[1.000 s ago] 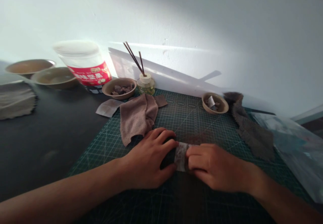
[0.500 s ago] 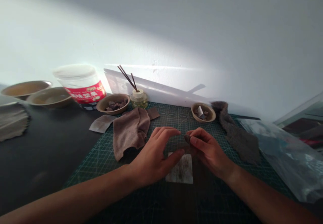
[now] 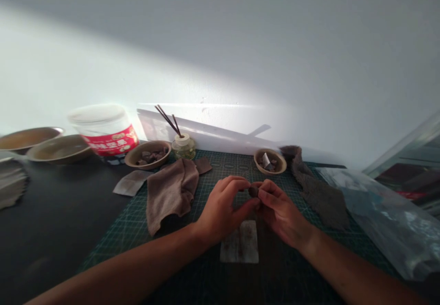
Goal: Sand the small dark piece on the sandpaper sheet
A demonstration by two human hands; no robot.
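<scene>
A small dark brown stone-like piece (image 3: 253, 191) is held up between my two hands, over the green cutting mat (image 3: 192, 268). My right hand (image 3: 283, 211) pinches it between thumb and fingers from the right. From the left, my left hand (image 3: 223, 209) closes thumb and fingertips on its near and far edges. Below the hands lies a pale rectangular sheet (image 3: 239, 243) with brown smudges. To the left of my left hand rests a crumpled brown cloth (image 3: 172, 193).
Two small bowls, left (image 3: 129, 159) and right (image 3: 282, 167), hold brownish pieces; the right one also has a folded scrap. Behind stand a reed diffuser (image 3: 184, 147) and a red-labelled tub (image 3: 110, 140). A dark fuzzy cloth (image 3: 323, 199) and plastic bag (image 3: 385, 218) lie right.
My left hand has moved right and its fingers have closed onto the piece, which my right hand held alone before. The whole view has shifted slightly.
</scene>
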